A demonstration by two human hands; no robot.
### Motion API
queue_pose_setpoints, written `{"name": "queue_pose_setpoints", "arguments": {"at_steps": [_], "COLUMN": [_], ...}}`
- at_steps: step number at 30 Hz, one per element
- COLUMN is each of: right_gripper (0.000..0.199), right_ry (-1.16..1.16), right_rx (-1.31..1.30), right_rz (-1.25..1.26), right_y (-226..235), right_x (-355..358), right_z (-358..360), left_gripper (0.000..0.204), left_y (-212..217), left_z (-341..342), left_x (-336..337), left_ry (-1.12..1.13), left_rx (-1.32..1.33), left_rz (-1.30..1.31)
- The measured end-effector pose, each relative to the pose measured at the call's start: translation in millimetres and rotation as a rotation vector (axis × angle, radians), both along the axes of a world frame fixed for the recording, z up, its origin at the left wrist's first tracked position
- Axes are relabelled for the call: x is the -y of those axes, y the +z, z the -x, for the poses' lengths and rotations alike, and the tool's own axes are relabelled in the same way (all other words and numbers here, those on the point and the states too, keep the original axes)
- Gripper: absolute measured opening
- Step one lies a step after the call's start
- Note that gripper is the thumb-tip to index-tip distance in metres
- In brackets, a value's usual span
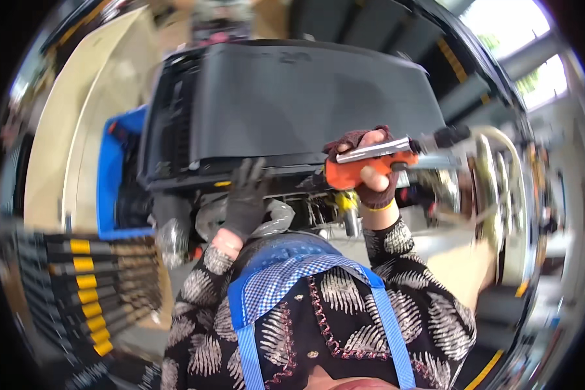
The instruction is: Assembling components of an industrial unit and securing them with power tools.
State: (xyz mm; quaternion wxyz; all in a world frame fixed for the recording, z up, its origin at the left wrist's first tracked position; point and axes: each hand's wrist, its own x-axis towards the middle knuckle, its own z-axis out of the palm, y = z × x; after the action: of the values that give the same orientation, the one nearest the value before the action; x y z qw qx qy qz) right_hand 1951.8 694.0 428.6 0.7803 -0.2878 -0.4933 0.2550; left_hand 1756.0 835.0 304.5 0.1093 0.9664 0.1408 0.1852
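Observation:
My right hand [364, 166], in a fingerless dark glove, grips an orange and silver power tool [377, 159] held level at the lower right edge of a large black panel [305, 104]. A yellow fitting [346, 201] hangs under the tool. My left hand [247, 198], in a dark grey glove with fingers spread, rests against the panel's lower edge, beside clear plastic wrap [276, 218] bunched under the frame.
A blue bin [114, 175] stands to the left of the panel. Stacked black bars with yellow bands [88, 292] lie at lower left. Curved chrome tubes [491, 188] stand to the right. A pale board [78, 110] leans at far left.

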Motion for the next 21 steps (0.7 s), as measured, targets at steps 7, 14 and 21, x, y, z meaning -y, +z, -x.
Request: {"name": "queue_pose_setpoints", "arguments": {"at_steps": [7, 14, 21], "right_gripper": [0.025, 0.024, 0.019], "right_ry": [-0.751, -1.308, -1.326], "right_rx": [-0.411, -0.567, -0.296], "right_rz": [0.338, 0.728, 1.433], "right_y": [-87, -183, -270], "right_x": [187, 260, 257], "right_z": [-78, -74, -84], "left_gripper": [0.072, 0.069, 0.057], "left_y": [22, 11, 18], "left_z": [-29, -61, -61], "left_x": [12, -4, 4], "left_ry": [0.077, -0.010, 0.041], "left_rx": [0.021, -0.087, -0.087], "left_rz": [-0.063, -0.297, -0.334]}}
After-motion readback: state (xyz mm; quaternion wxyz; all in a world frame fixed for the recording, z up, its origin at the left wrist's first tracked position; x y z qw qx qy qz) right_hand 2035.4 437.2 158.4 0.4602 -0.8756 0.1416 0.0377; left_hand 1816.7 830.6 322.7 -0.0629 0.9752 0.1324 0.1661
